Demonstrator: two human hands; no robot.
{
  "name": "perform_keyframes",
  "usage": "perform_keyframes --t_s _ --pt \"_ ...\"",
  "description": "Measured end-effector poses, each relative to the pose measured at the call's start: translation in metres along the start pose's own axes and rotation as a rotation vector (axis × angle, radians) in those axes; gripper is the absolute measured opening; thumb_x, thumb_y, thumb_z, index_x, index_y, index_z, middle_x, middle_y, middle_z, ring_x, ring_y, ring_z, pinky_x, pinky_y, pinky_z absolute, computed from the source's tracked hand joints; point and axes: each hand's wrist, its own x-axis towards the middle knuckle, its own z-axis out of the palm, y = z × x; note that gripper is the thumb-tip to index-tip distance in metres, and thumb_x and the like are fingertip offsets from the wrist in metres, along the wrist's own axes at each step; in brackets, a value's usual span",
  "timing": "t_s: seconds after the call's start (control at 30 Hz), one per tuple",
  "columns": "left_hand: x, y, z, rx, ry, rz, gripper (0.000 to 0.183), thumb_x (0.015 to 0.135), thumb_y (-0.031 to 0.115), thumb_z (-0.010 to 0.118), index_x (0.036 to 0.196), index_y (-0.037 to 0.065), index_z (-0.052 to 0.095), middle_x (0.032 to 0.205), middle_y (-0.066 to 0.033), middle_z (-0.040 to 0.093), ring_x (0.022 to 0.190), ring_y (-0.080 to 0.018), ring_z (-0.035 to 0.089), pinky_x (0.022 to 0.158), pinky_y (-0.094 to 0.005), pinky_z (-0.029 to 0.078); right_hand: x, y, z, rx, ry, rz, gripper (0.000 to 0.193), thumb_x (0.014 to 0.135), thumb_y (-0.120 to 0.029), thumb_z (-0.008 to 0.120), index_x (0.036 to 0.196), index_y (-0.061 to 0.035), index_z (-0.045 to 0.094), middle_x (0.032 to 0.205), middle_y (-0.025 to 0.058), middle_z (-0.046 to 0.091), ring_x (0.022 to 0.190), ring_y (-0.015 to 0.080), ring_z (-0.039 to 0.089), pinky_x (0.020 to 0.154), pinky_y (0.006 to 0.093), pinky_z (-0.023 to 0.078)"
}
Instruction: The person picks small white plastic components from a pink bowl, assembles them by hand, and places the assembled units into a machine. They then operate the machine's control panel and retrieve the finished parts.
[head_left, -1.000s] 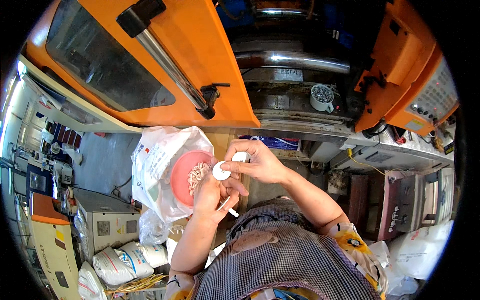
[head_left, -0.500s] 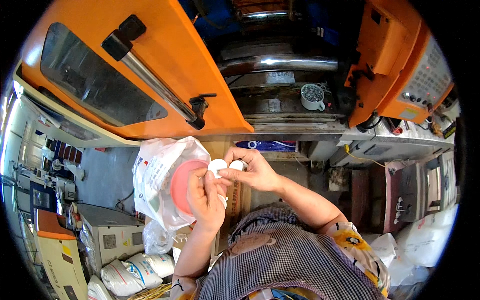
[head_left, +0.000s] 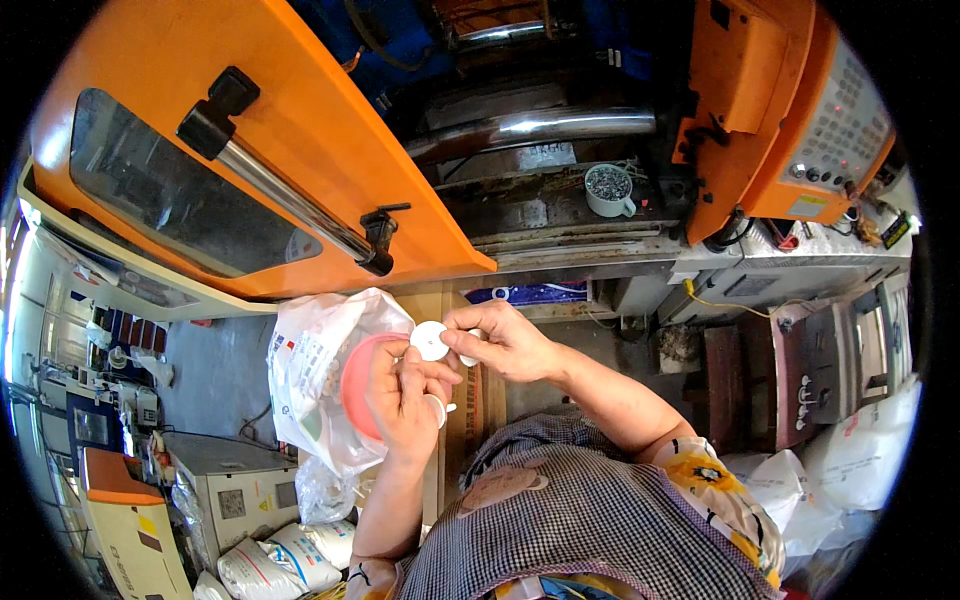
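Observation:
A flat white plastic disc with a small mark at its centre is held up between both hands. My left hand pinches its lower left edge, and a second white round piece with a small stub sits in its lower fingers. The fingertips of my right hand grip the right edge of the first disc. Another white piece shows partly under those fingers, mostly hidden. Just left of and below my left hand is a pink bowl, partly inside a white plastic bag.
An orange machine door with a metal handle stands at upper left. A white mug of grey bits rests on the machine bed. An orange control panel is at right. Under my hands is a cardboard box; white sacks lie lower left.
The view has shifted slightly. The disc between my hands now shows its face more squarely, and my right fingertips have moved up along its edge.

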Motion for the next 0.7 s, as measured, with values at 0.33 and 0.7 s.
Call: perform_keyframes --t_s 0.33,0.7 --pt "0.007 -0.004 0.007 0.1 0.02 -0.002 0.015 0.095 0.012 0.041 0.091 -0.001 0.047 0.06 -0.0078 0.056 0.042 -0.0046 0.044 0.039 -0.0175 0.032 0.004 0.009 -0.002 -0.095 0.068 -0.031 0.029 0.091 -0.024 0.05 0.076 0.0008 0.056 0.058 0.0064 0.051 0.053 0.009 0.043 0.05 0.0273 0.038" --pt "0.004 -0.004 0.006 0.139 -0.001 0.007 0.019 0.095 0.013 0.038 0.093 -0.002 0.05 0.061 -0.008 0.06 0.041 -0.0041 0.045 0.039 -0.0181 0.033 0.006 0.009 -0.006 -0.049 0.004 -0.027 0.028 0.09 -0.023 0.051 0.077 0.0011 0.057 0.057 0.0014 0.047 0.055 0.0064 0.04 0.049 0.0254 0.035"
